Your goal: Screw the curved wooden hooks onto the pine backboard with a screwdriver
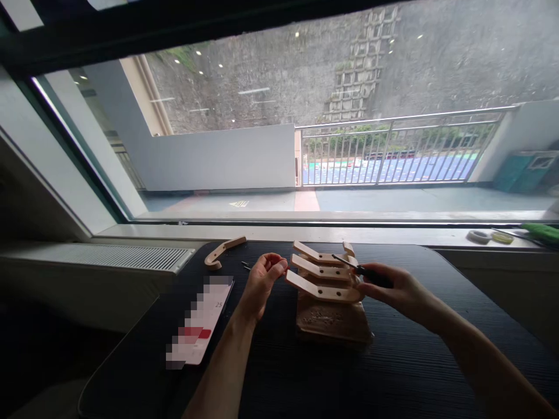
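My right hand [393,288] is closed round the black handle of a screwdriver [376,276]. Its thin shaft points left, over a row of pale wooden hooks [325,270] with dark screw holes. These hooks lie across a brown block [334,323] on the table. Just left of the nearest hook ends, my left hand [264,282] is raised with thumb and fingers pinched together; whatever sits between them is too small to make out. Behind that hand lie small dark pieces that look like screws [246,265]. A separate wooden hook [222,253] rests at the table's back left.
The dark table [279,378] has rounded corners and stands against a window sill [262,234]. A phone-like slab [209,326], partly blurred out, lies at left. Tape rolls [479,236] and a green-handled tool [539,234] are on the sill at right.
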### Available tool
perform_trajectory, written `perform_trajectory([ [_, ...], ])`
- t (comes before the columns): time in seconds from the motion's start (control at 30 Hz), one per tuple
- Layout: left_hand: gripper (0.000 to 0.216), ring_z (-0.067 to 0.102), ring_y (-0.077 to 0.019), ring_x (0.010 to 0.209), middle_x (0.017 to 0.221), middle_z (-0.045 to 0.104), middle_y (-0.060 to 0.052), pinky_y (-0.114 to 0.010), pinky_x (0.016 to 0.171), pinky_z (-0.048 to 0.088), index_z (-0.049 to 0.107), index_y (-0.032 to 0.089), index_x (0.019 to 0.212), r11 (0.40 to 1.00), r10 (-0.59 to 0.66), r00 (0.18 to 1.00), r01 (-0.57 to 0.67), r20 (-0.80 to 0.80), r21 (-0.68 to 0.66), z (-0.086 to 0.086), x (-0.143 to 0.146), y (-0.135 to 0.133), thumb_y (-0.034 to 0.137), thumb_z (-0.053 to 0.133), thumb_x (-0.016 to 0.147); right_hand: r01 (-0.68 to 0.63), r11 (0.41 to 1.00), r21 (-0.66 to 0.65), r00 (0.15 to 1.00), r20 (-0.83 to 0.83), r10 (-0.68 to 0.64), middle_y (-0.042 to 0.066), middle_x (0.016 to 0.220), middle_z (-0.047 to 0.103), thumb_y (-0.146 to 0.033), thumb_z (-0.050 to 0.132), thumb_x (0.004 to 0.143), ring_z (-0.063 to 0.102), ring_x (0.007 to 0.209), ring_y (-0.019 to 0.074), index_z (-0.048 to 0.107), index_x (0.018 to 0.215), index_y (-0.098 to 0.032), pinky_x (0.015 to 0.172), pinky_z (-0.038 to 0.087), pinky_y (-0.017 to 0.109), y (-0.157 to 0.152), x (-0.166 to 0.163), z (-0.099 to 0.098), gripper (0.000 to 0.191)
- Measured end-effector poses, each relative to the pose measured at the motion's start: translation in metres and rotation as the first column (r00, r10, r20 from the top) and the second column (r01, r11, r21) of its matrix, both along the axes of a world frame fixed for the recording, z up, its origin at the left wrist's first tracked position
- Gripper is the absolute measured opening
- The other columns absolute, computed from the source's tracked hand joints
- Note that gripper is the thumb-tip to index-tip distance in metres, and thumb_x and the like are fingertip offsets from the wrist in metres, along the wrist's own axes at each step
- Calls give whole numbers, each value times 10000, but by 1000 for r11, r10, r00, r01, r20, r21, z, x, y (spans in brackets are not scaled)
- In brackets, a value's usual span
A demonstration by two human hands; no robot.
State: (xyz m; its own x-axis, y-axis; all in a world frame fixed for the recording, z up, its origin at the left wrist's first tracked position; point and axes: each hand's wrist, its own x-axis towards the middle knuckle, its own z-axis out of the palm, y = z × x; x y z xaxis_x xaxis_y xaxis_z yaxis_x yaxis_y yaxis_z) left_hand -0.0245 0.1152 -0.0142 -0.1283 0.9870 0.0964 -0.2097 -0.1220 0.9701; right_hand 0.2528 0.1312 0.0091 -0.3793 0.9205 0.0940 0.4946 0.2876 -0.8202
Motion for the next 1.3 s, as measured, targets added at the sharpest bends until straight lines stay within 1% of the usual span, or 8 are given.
perform_trajectory([
  [0.1,346,595,-212,975,1022,656,-78,-340,910,421,616,149,980,966,-255,953,243,-165,-94,-2,-8,-5,371,681,723,53,998,-17,996,-74,-54,74,970,681,-505,656,714,611,892,249,628,1127,-152,775,496,334,2,3,-22,544],
  [0.17,397,545,-253,1102,1128,635,-77,-367,985,378,623,170,1066,897,-441,845,420,-301,-136,0,-10,-10,332,699,712,72,997,-12,994,-85,-73,77,1030,676,-500,648,725,601,957,269,636,1121,-158,801,498,336,3,3,-35,524],
  [0.23,538,488,-274,1182,1222,592,-58,-387,1037,334,582,209,1174,864,-496,757,478,-424,-157,3,-9,-15,299,738,667,88,996,8,993,-83,-87,76,1065,669,-499,636,735,590,997,284,639,1120,-168,807,502,336,3,3,-43,507],
  [0.33,747,408,-295,1257,1345,494,-33,-407,1081,283,494,263,1284,865,-478,676,474,-562,-166,6,-5,-18,318,782,596,93,995,36,993,-80,-90,72,1095,660,-496,619,751,579,1026,297,636,1129,-181,802,510,333,3,2,-49,492],
  [0.47,849,330,-306,1305,1408,409,-21,-409,1109,243,455,299,1320,878,-434,609,451,-664,-160,5,0,-19,373,800,548,54,998,26,997,-49,-53,69,1117,648,-500,576,791,567,1044,285,614,1147,-176,809,502,315,2,2,-46,483],
  [1.07,801,326,-313,1289,1357,432,-36,-422,1099,254,509,315,1269,926,-345,529,326,-775,-190,-1,7,-23,484,779,534,-10,1000,10,998,-69,10,42,998,660,-481,519,846,580,923,215,579,1105,-184,761,471,275,-3,-3,-37,399],
  [1.17,765,340,-309,1284,1358,440,-42,-419,1091,270,520,300,1259,924,-347,556,343,-755,-171,-2,7,-23,460,776,556,-15,1000,0,997,-80,15,44,992,660,-486,517,845,582,916,213,581,1098,-179,754,470,274,-4,-4,-36,403],
  [1.3,500,461,-255,1203,1287,527,-47,-366,1037,351,562,256,1205,933,-331,699,341,-634,-112,-8,10,-19,422,648,741,18,1000,16,998,-67,-17,54,996,659,-506,518,836,582,921,222,585,1095,-170,751,472,283,-5,-4,-38,429],
])
